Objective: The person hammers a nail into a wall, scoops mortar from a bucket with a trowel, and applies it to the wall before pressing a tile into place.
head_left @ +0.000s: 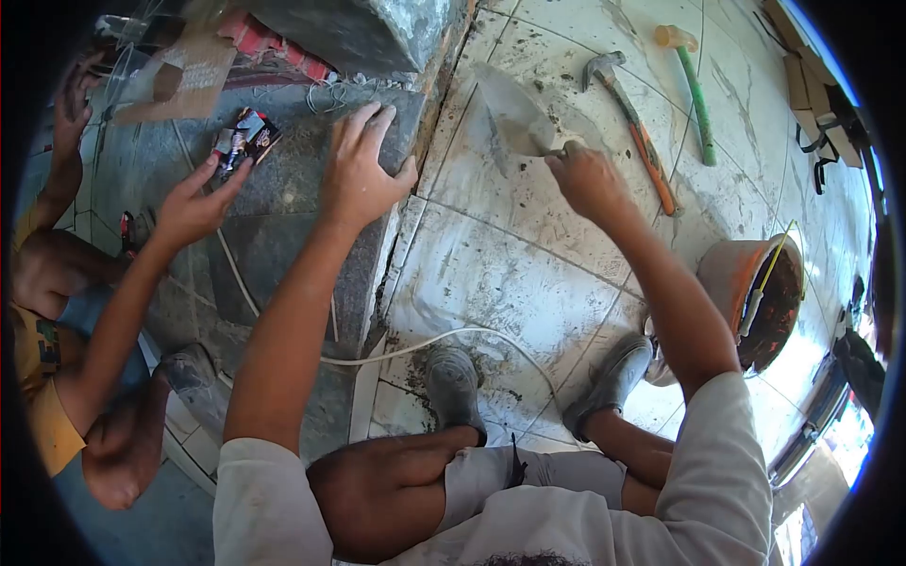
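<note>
My right hand (590,179) is closed around the handle of a pointed trowel (510,106), whose grey blade lies low over the dirty white floor tiles (491,259). Most of the handle is hidden by my fingers. My left hand (363,179) is open, thumb and fingers spread, above the edge of the dark grey tiles (283,179). Dust coats its fingertips. Just beyond it stands a grey block-like piece (377,33) with a rough lower edge. A narrow gap with crumbs of mortar runs between the dark and white tiles.
A claw hammer (634,127) and a green-handled mallet (696,99) lie to the right. A tipped bucket (746,283) rests near my right arm. One pale cable (444,335) crosses the floor by my boots. At left, a co-worker's hand (189,212) holds a small packet (247,141).
</note>
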`<state>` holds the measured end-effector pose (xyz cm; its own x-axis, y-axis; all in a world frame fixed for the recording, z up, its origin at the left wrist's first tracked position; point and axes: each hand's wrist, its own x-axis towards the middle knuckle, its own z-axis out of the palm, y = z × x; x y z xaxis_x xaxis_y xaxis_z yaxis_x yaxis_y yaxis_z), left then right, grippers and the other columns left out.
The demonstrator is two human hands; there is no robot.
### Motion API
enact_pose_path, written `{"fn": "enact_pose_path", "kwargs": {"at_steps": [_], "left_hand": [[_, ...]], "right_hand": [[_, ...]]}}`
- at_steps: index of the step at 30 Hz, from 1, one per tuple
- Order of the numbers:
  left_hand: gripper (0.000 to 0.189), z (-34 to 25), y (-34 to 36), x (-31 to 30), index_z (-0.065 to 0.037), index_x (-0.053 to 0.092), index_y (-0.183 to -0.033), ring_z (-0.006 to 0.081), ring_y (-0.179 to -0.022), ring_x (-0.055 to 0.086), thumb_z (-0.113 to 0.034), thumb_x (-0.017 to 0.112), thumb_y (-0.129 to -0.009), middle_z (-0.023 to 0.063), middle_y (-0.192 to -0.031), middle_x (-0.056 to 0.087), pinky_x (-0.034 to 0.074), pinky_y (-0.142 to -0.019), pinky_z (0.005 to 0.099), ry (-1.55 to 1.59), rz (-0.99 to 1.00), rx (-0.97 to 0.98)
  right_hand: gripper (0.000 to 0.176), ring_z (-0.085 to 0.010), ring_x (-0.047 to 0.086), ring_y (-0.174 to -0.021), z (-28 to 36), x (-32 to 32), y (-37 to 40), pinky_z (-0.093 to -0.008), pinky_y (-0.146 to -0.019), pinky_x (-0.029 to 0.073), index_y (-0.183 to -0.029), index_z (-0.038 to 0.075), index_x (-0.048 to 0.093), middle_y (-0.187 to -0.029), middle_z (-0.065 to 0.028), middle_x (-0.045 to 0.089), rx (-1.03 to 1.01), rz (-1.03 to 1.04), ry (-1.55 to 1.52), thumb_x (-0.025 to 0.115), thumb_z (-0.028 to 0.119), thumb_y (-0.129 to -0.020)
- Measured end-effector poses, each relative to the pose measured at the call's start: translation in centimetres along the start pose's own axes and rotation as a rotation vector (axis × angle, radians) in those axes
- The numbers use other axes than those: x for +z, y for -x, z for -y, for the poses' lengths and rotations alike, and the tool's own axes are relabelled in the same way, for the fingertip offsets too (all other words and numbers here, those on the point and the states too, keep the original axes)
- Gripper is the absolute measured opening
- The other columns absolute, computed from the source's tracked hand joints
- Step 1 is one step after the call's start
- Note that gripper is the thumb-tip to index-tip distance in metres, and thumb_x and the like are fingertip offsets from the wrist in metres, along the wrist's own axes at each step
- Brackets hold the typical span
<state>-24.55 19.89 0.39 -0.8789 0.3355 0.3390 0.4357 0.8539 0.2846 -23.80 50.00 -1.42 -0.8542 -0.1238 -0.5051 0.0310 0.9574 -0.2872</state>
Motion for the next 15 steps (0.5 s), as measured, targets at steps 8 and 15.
{"fn": "enact_pose_path", "kwargs": {"at_steps": [8, 15], "left_hand": [[0.055, -0.3, 0.2, 0.5, -0.001, 0.057, -0.122, 0.0381, -0.117, 0.049, -0.010, 0.070, -0.070, 0.0162, -0.124, 0.054, 0.041, -0.101, 0.0452, -0.029, -0.031, 0.058], [0.046, -6.3, 2.2, 2.4, 0.003, 0.051, -0.130, 0.0340, -0.136, 0.035, -0.013, 0.060, -0.087, 0.0203, -0.143, 0.042, 0.024, -0.114, 0.0467, -0.105, 0.383, 0.164]], "right_hand": [[0.038, -0.0479, 0.060, -0.091, 2.7, 7.6, 4.4, -0.0528, -0.084, 0.046, -0.109, -0.002, 0.048, -0.094, -0.0321, 0.062, -0.015, 0.010, -0.550, 0.052, 0.030, -0.088], [0.039, -0.0495, 0.058, -0.092, 2.1, 8.7, 5.5, -0.0524, -0.082, 0.046, -0.109, -0.002, 0.049, -0.094, -0.0327, 0.062, 0.122, -0.142, -0.685, 0.056, 0.026, -0.085]]}}
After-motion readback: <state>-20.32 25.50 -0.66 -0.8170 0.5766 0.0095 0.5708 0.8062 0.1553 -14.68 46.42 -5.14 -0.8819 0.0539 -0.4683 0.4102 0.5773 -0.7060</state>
